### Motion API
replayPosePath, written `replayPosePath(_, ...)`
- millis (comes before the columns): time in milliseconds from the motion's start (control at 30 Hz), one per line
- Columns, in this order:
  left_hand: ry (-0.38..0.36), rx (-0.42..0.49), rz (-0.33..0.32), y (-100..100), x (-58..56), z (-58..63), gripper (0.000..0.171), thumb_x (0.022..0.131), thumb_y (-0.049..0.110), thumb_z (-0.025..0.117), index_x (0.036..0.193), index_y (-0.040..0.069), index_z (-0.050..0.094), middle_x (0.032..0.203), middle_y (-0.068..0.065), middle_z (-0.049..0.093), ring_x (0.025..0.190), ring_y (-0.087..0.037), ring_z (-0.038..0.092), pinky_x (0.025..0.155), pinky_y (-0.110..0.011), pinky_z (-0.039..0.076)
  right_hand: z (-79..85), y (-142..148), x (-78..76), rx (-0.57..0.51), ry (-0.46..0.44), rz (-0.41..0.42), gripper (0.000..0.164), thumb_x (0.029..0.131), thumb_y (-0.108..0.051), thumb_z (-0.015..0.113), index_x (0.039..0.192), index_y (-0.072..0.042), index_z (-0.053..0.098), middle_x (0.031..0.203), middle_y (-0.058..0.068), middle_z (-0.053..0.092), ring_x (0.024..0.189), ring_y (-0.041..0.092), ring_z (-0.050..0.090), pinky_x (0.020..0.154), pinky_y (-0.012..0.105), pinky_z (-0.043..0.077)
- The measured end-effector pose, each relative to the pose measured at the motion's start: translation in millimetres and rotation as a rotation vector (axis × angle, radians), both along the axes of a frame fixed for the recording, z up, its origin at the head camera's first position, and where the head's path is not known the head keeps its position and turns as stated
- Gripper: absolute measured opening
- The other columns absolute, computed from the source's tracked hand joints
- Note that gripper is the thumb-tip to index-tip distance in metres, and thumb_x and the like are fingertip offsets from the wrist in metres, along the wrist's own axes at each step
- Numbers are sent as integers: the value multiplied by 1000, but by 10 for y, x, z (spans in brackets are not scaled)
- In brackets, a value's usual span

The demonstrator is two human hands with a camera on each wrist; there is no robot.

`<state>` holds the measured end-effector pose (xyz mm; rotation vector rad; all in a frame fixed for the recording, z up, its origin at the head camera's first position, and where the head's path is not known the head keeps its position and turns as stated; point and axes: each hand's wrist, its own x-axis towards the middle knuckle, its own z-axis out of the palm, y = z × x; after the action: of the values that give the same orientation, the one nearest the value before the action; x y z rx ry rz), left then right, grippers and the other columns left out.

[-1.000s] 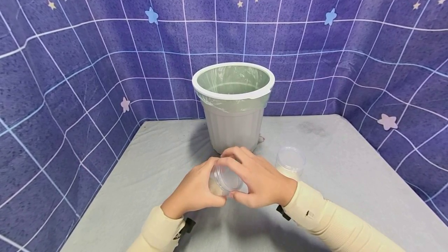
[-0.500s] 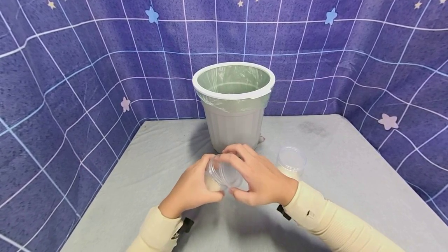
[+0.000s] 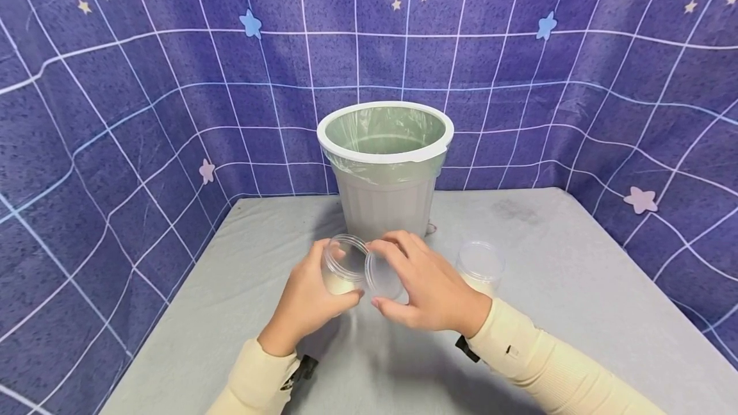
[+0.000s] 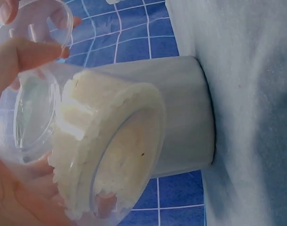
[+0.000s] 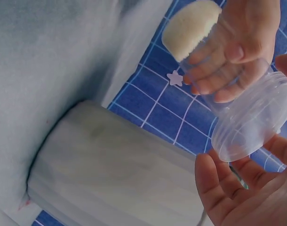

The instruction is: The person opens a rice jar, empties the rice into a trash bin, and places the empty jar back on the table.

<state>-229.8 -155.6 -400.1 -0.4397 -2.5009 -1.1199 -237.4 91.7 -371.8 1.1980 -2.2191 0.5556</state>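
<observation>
My left hand (image 3: 302, 296) grips a clear plastic jar (image 3: 340, 282) off the table, its open mouth tilted up. Off-white, grainy stuff fills the bottom of the jar (image 4: 106, 127), as the left wrist view shows. Between thumb and fingers, my right hand (image 3: 429, 284) holds a clear round lid (image 3: 383, 277) just beside the jar's mouth. Seen in the right wrist view, the lid (image 5: 254, 122) is apart from the threaded rim or nearly so; I cannot tell exactly. A second clear jar (image 3: 480, 266), also with off-white contents, stands on the table behind my right wrist.
A grey bin (image 3: 386, 203) with a white rim and a clear liner stands behind both hands. Grey cloth covers the table (image 3: 259, 255). Blue gridded curtain (image 3: 277, 63) hangs round the back and sides.
The lid has come off the jar's mouth. My left hand has moved the jar a little left and away from me, while the right hand has shifted slightly forward with the lid.
</observation>
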Motion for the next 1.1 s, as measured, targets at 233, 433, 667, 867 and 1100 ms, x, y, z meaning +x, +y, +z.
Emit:
replayPosePath(233,44,42,61,-39,-26,9,96,60,33,97,141,13,49,120,3,70,107,-19,66,91,-42,53,-22,7,1,1,-21,-54,73,85,-51,73,146,-17,52,132,0,55,117,16,55,95,36,53)
replayPosePath(433,58,99,104,-58,-42,12,91,63,34,97,138,17,50,123,6,69,114,-19,66,93,-41,50,-54,-2,-6,16,-27,-67,72,85,-53,72,146,-20,52,129,-1,56,113,15,56,90,35,53)
replayPosePath(667,61,168,107,-62,-59,22,88,66,34,97,139,19,49,126,8,68,120,-17,64,98,-42,50,-119,-20,-9,43,-35,-78,71,85,-55,71,146,-21,54,128,-3,58,110,13,57,80,34,55)
replayPosePath(867,93,212,122,-60,-69,10,88,66,29,97,139,18,49,127,8,67,121,-15,64,103,-43,48,-182,-29,-31,106,-51,-97,71,85,-56,72,145,-22,57,122,-6,59,100,13,59,68,33,54)
replayPosePath(1100,120,247,151,-58,-71,-8,89,66,29,97,139,17,48,127,7,68,122,-16,63,100,-42,47,-300,-29,-63,208,-106,-155,73,85,-63,70,147,-27,56,119,-6,60,95,13,59,67,33,52)
